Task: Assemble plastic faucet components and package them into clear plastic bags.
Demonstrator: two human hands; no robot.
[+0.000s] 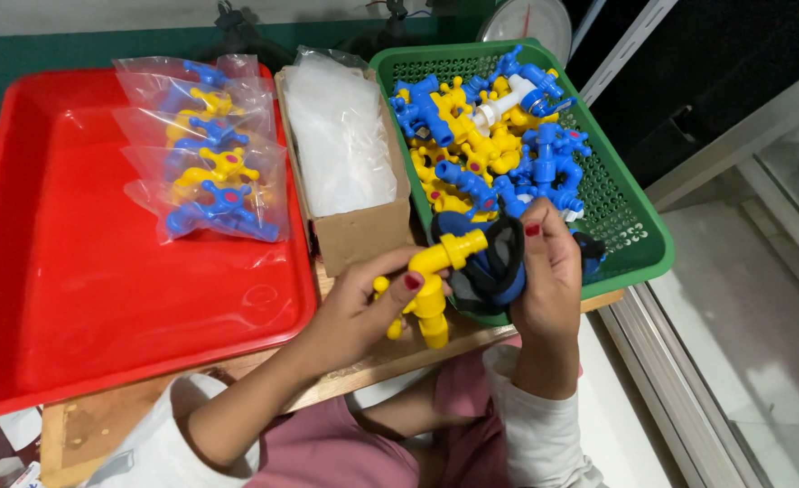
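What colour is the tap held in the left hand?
Yellow: the plastic tap in the left hand, clearest in the head view.

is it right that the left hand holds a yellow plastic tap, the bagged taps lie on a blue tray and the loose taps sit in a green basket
Not quite: the tray under the bagged taps is red, not blue, as the head view shows. The rest holds: the left hand holds a yellow plastic tap, and the loose taps sit in a green basket.

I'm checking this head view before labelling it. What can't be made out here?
- Dark blue thing in the right hand: its kind is unclear, fingers cover it.
- Dial scale: cut off by the top edge.
- Yellow tap in the left hand: its handle is hidden by fingers.
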